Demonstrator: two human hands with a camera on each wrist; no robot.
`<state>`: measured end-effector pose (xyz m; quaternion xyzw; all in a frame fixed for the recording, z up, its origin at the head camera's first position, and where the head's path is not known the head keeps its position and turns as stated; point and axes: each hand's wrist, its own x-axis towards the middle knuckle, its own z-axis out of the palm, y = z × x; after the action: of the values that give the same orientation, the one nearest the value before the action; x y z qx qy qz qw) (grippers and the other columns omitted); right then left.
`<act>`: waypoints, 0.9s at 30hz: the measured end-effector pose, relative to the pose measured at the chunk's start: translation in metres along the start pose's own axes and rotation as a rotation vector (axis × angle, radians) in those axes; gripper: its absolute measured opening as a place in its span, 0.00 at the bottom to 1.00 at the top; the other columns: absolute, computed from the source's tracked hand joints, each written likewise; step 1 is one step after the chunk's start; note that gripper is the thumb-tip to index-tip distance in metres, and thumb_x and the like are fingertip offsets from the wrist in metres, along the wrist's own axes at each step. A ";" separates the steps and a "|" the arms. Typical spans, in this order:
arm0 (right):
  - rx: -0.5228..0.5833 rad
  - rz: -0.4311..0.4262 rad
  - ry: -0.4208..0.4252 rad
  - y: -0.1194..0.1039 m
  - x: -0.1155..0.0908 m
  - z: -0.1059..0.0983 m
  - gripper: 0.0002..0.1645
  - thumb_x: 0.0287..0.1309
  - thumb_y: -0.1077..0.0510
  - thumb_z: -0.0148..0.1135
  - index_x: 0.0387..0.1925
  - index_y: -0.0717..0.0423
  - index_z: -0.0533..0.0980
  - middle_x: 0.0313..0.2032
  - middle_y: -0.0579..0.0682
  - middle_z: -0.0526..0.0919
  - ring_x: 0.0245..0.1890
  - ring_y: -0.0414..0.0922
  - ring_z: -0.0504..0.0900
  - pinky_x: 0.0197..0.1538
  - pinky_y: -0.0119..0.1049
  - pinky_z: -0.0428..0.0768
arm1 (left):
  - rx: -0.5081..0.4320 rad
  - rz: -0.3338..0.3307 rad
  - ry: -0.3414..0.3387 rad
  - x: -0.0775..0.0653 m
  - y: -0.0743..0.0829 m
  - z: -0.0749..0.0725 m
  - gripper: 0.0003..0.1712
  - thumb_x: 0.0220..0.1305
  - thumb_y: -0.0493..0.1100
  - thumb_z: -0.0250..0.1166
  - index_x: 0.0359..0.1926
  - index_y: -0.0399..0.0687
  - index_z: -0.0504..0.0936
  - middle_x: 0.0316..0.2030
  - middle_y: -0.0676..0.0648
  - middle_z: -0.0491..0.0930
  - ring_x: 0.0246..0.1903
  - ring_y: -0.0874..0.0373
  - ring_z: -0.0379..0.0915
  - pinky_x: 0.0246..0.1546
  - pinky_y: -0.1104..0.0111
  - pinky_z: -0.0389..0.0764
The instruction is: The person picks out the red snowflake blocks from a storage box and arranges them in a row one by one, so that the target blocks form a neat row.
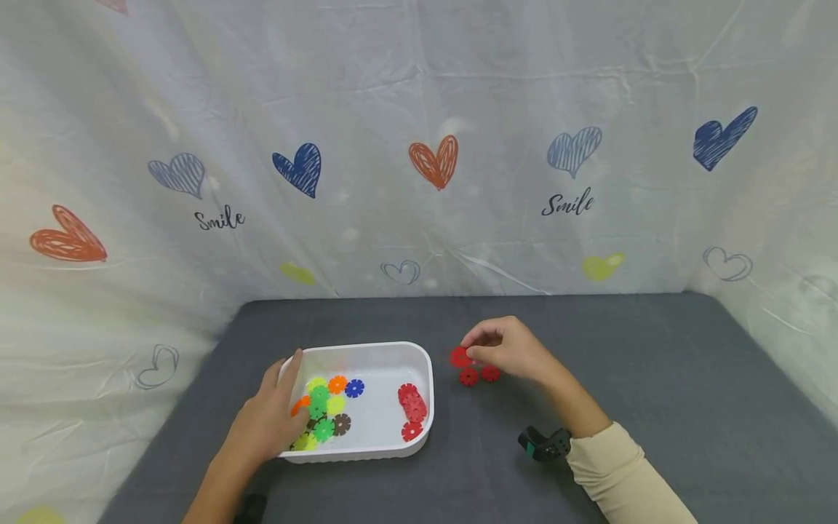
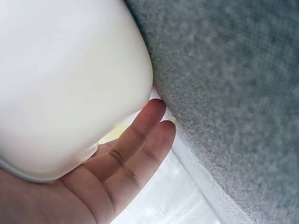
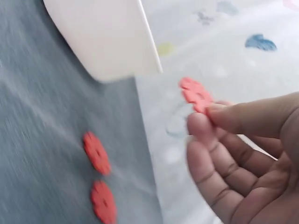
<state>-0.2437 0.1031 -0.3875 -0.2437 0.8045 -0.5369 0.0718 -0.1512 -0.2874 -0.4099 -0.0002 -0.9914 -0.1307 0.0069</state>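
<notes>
With thumb and fingertips, my right hand [image 1: 509, 349] pinches a red notched plastic disc [image 3: 196, 94], lifted off the table in the right wrist view. Below it lie two more red discs, one nearer the tray [image 1: 468, 377] and one to the right [image 1: 490, 373]. My left hand [image 1: 270, 415] grips the left end of a white tray [image 1: 380, 351], its thumb over the inside and other fingers [image 2: 140, 154] along the outer wall. Inside, a mixed group of green, yellow, orange, brown and blue discs [image 1: 324, 429] sits at the left; several red discs [image 1: 412, 407] sit at the right.
A dark grey cloth covers the table [image 1: 622, 364]. Behind it hangs a pale curtain [image 1: 497, 87] printed with hearts and the word Smile. A black strap device [image 1: 545, 444] is at my right wrist, beside the cream sleeve [image 1: 609, 466].
</notes>
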 end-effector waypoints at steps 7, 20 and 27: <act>-0.123 0.116 -0.080 0.009 -0.003 -0.030 0.08 0.59 0.70 0.62 0.40 0.65 0.83 0.31 0.53 0.86 0.31 0.49 0.84 0.39 0.50 0.83 | 0.007 -0.010 -0.001 0.000 0.001 0.000 0.54 0.58 0.42 0.64 0.80 0.45 0.45 0.71 0.29 0.50 0.40 0.36 0.77 0.43 0.37 0.77; -0.204 0.316 -0.136 0.038 -0.007 -0.047 0.10 0.55 0.74 0.56 0.37 0.67 0.81 0.28 0.54 0.84 0.26 0.47 0.83 0.33 0.43 0.83 | 0.013 -0.026 -0.005 0.000 0.002 0.001 0.54 0.58 0.43 0.64 0.80 0.45 0.44 0.71 0.29 0.50 0.43 0.33 0.76 0.45 0.36 0.76; -0.255 0.280 -0.166 0.045 -0.007 -0.046 0.08 0.52 0.69 0.66 0.37 0.65 0.81 0.25 0.49 0.82 0.26 0.44 0.79 0.33 0.40 0.79 | 0.010 -0.036 -0.014 0.000 0.004 0.000 0.54 0.58 0.43 0.64 0.80 0.45 0.44 0.71 0.29 0.50 0.43 0.33 0.76 0.44 0.37 0.77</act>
<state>-0.2691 0.1580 -0.4096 -0.1803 0.8833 -0.3934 0.1803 -0.1516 -0.2839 -0.4087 0.0170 -0.9919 -0.1256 -0.0025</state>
